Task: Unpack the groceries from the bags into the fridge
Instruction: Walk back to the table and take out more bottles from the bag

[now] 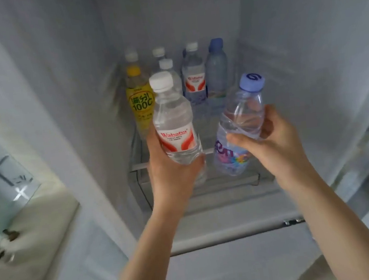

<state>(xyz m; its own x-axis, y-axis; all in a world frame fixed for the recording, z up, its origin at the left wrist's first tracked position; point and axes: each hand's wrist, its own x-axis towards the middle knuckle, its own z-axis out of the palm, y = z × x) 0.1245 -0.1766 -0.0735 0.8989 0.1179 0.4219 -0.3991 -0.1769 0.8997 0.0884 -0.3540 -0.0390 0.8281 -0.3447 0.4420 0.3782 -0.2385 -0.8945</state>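
My left hand (171, 171) grips a clear water bottle with a white cap and red label (172, 118) by its lower half, held upright in front of the open fridge. My right hand (268, 139) grips a clear bottle with a pale blue cap and purple label (242, 112), tilted to the right. Both bottles hang above the front edge of the glass fridge shelf (212, 151). On that shelf stand a yellow drink bottle (139, 99), several white-capped water bottles (193, 74) and a blue-capped bottle (217, 71).
The fridge's white inner walls (308, 68) close in on both sides. A lower drawer front (224, 234) sits below the shelf. To the left stands a pale counter with a glass pane (1, 179). The shelf's right front part is bare.
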